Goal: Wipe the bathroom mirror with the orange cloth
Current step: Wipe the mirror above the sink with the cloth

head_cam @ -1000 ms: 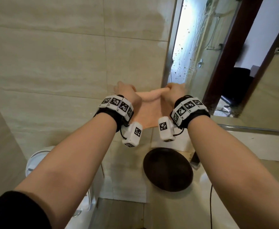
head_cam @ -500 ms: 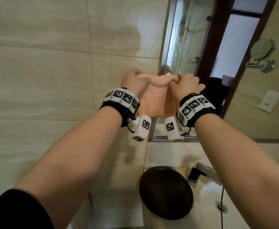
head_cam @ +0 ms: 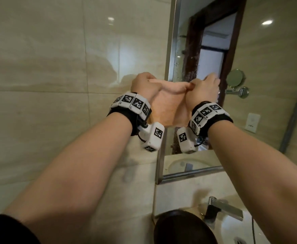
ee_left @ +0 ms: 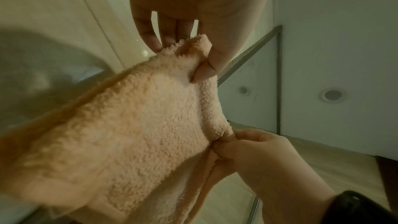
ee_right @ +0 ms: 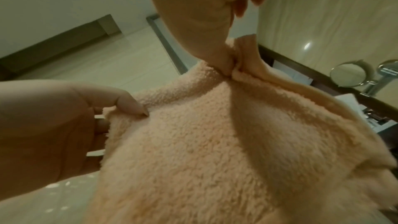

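A fluffy orange cloth (head_cam: 169, 106) hangs between my two raised hands, in front of the mirror's left edge. My left hand (head_cam: 145, 85) pinches its top left corner, thumb on the near side (ee_left: 204, 71). My right hand (head_cam: 204, 88) pinches the top right corner (ee_right: 231, 69). The cloth (ee_left: 137, 125) drapes down below both grips (ee_right: 204, 142). The metal-framed bathroom mirror (head_cam: 260, 71) fills the wall to the right, with water spots near its left edge.
Beige tiled wall (head_cam: 47, 85) lies to the left. Below are a pale counter with a basin and chrome faucet (head_cam: 221, 208), and a dark round object (head_cam: 183, 228). A small round mirror on an arm (head_cam: 235, 80) and a wall socket (head_cam: 252, 122) show in the reflection.
Both hands have risen with the cloth and moved rightward, from before the tiled wall to the mirror's left edge. The view has tilted upward.
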